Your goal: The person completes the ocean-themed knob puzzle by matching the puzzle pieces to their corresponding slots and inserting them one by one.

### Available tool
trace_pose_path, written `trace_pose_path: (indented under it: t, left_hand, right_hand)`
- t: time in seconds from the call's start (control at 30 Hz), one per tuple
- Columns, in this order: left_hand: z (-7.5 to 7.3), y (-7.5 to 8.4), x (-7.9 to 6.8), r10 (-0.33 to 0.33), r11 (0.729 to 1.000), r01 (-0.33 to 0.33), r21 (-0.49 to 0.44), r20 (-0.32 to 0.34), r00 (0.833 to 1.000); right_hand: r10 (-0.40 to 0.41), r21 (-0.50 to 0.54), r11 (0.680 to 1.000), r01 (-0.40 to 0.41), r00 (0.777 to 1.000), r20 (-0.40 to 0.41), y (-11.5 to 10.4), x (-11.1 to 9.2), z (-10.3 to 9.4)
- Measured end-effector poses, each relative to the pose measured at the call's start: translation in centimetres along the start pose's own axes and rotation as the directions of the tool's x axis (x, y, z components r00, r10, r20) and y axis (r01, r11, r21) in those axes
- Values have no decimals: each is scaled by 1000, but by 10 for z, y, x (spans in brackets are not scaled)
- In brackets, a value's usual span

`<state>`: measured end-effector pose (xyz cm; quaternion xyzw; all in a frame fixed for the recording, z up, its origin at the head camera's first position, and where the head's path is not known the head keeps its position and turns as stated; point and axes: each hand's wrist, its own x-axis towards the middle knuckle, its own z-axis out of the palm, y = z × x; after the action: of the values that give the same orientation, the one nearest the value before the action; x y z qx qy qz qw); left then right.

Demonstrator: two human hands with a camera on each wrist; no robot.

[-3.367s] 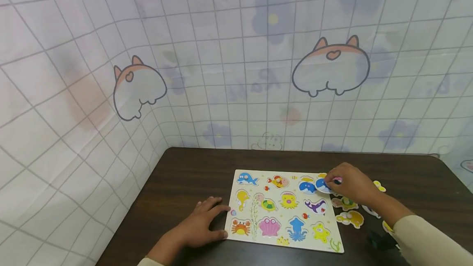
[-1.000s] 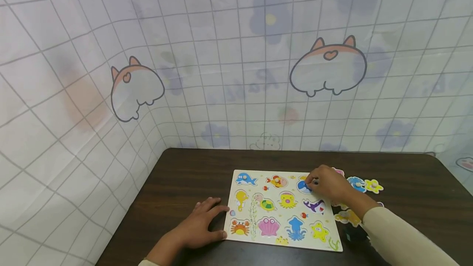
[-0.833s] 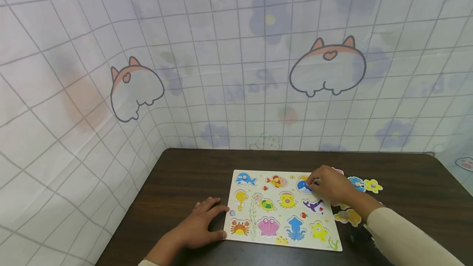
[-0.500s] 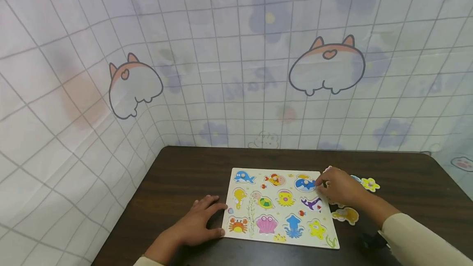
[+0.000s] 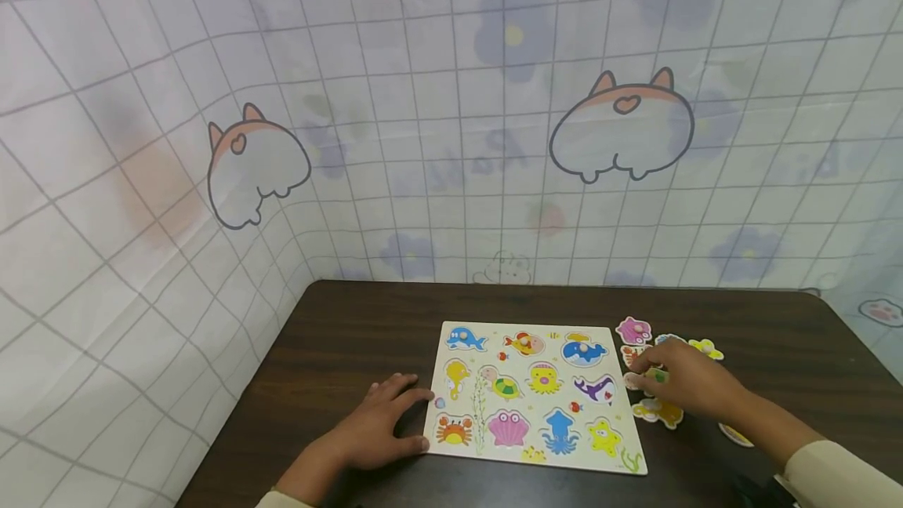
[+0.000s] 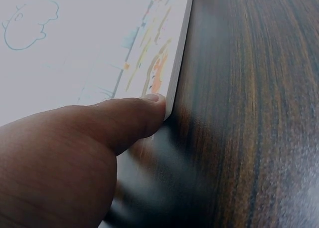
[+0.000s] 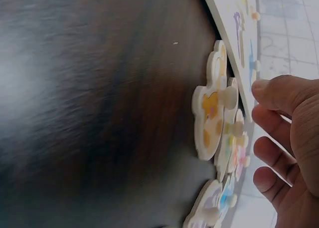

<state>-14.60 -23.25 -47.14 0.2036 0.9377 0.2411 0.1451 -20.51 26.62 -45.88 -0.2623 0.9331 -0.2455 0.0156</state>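
A peg puzzle board with sea-animal pictures lies on the table. My left hand rests at its left edge, fingers spread, the thumb touching the near corner. A blue whale piece with a knob sits in the top right recess. My right hand is over the loose pieces right of the board, its fingers loosely bent and holding nothing. Under and around it are a turtle piece, partly hidden, a yellow seahorse piece, a pink shell piece and a crab piece.
A yellow starfish piece lies at the far right of the pile. Another piece lies by the right forearm. Behind the dark wooden table hangs a white checked cloth.
My right hand has brought the blue whale piece into the top right recess, let it go, and moved right over the loose pieces. The left hand has stayed at the board's edge.
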Motion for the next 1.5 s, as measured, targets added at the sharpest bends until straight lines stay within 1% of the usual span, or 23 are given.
trace_pose_path:
  t: [0.07, 0.3, 0.37, 0.5, 0.6, 0.7, 0.9, 1.07, 1.27, 1.5]
  left_hand:
    - [0, -1, 0, 4, 1000, -4, -1, -1, 1000]
    - [1, -2, 0, 13, 1000, -13, -8, -1, 1000]
    - [1, -2, 0, 9, 1000, -9, -8, -4, 1000]
    - [2, -3, 1, 7, 1000, -7, -2, -7, 1000]
    - [2, -2, 0, 7, 1000, -7, -2, -8, 1000]
    - [2, -3, 0, 9, 1000, -9, 0, -6, 1000]
    - [1, -2, 0, 13, 1000, -13, -7, -8, 1000]
    - [2, -2, -1, 16, 1000, -17, -6, -16, 1000]
    - [2, -1, -1, 5, 1000, -5, -8, -8, 1000]
    - [1, -2, -1, 13, 1000, -13, -6, -8, 1000]
  right_hand:
    - [21, 3, 1000, -21, 1000, 10, 1, -6, -1]
    - [15, 29, 999, -17, 999, 48, 3, -24, -1]
    - [27, 37, 999, -29, 998, 64, 4, -26, 0]
    - [51, 8, 999, -52, 997, 65, 3, -30, 4]
    - [77, -29, 997, -75, 996, 52, 2, -31, 6]
    - [85, -47, 995, -83, 996, 39, 3, -32, 9]
    - [77, -59, 995, -75, 997, 27, 3, -32, 11]
    - [69, -81, 994, -68, 998, 7, 1, -33, 8]
    - [12, -104, 994, -14, 1000, -26, -2, -31, 1]
    - [-43, -148, 989, 29, 995, -93, -6, -27, -1]
